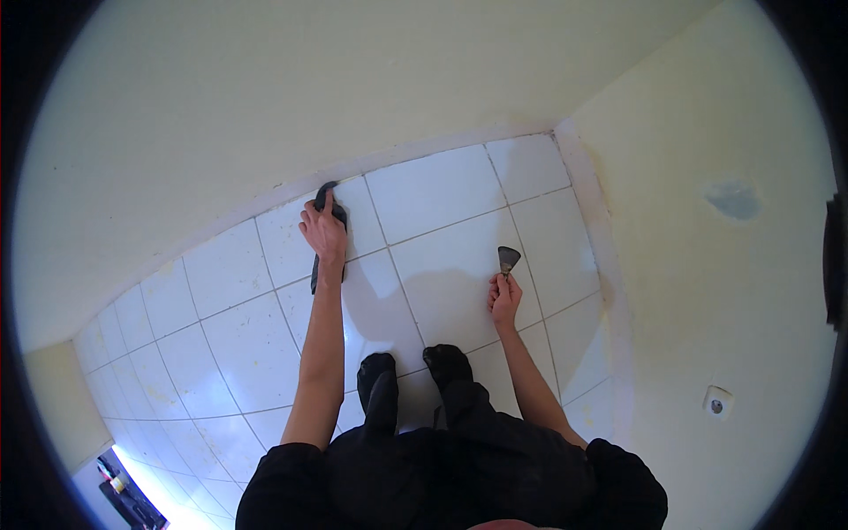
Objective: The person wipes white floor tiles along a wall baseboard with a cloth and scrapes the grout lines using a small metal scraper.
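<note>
My left hand is closed on a dark cloth, pressing it to the floor tiles close to the foot of the far wall. Part of the cloth hangs out below the hand, beside the wrist. My right hand grips a putty knife by its handle, its flared dark blade pointing away from me. The knife appears held above the tiles, apart from the wall. Most of its handle is hidden in my fingers.
White floor tiles with yellowish specks spread around me. A cream wall runs along the far side and meets a right wall with a grey patch and a socket. My feet in dark socks stand close by.
</note>
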The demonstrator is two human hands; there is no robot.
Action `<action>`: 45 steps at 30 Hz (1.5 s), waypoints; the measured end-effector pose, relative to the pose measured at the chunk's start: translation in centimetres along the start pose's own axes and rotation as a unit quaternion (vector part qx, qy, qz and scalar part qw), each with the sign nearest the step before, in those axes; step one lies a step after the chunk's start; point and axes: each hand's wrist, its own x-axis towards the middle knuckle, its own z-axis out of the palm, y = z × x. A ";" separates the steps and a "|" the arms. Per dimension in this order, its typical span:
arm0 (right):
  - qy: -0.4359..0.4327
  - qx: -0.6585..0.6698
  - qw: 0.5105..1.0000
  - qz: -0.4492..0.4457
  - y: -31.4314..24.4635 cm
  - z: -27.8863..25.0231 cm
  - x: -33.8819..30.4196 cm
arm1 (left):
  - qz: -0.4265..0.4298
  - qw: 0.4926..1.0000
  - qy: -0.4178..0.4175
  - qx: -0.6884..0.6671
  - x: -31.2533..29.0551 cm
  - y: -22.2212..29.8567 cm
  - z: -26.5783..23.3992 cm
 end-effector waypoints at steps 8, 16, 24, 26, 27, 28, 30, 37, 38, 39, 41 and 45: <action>-0.005 -0.014 1.000 -0.012 0.4 0.3 0.0 | 0.107 0.967 -0.006 -0.230 -5.4 -0.8 -0.6; 0.004 -0.037 0.999 -0.017 0.9 0.2 0.1 | 0.457 0.859 -0.143 -0.182 -7.3 10.6 1.5; 0.018 -0.019 1.000 -0.012 1.0 0.3 0.2 | 0.268 0.945 -0.104 -0.159 -0.8 15.1 3.4; 0.011 -0.036 0.999 -0.015 0.6 0.6 -0.1 | 0.253 0.949 -0.092 -0.166 0.2 14.3 3.8; 0.009 -0.035 0.999 -0.015 0.6 0.4 -0.1 | 0.241 0.950 -0.080 -0.183 0.6 14.2 4.0; 0.017 -0.037 0.999 -0.015 0.7 0.3 -0.1 | 0.241 0.950 -0.079 -0.182 1.0 13.8 4.1; 0.024 -0.039 0.999 -0.016 0.8 0.4 0.1 | 0.251 0.946 -0.046 -0.201 1.7 12.4 4.3; 0.011 -0.051 0.998 -0.042 1.1 0.5 0.2 | 0.349 0.930 0.011 -0.119 4.9 3.6 2.9; 0.009 -0.051 0.998 -0.040 1.2 0.4 0.2 | 0.350 0.929 0.012 -0.119 4.8 2.6 2.6; 0.011 -0.050 0.998 -0.042 1.0 0.3 0.3 | 0.327 0.938 0.015 -0.112 4.6 1.8 2.1; 0.005 -0.048 0.999 -0.008 0.7 0.5 0.3 | 0.307 0.946 0.019 -0.107 4.0 0.3 1.7; -0.007 -0.100 0.995 0.004 0.1 1.4 0.7 | 0.156 0.968 0.051 -0.188 2.0 -1.1 1.1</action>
